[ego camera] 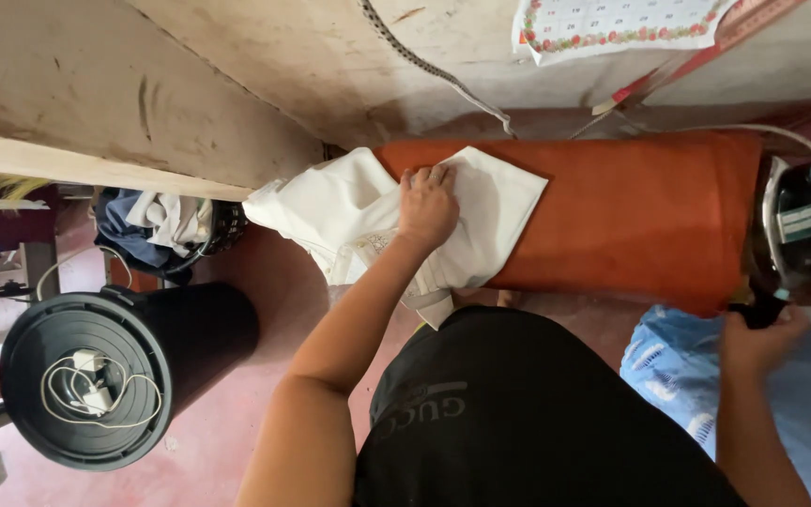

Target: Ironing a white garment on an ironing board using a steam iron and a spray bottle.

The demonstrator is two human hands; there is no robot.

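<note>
My left hand point(427, 205) lies flat, fingers together and pointing far, pressed on the white cloth point(368, 211); it grips nothing, only holds the cloth down. The cloth sits on the left end of the orange board point(631, 211), and part of it hangs over that end and the near edge, toward my belly. The board's long axis runs left to right across my front, so the rest of its cover stretches bare to the right of the cloth.

My right hand point(760, 340) is at the near right, closed around a dark handle point(755, 313). That handle belongs to the iron point(804, 230), which stands on the board's right end, just beyond my knuckles. So the iron lies well apart from the cloth, straight along the board, with only bare orange cover between them. The right hand is the one by the iron; the left is the one on the cloth.

Near my right arm lies a blue patterned cloth point(678, 366). At the left, on the floor, stands a black bin point(124, 366) with a white cable point(96, 390) on its lid, and behind it a basket of clothes point(166, 230). A grey wall point(265, 66) runs along the far side.
</note>
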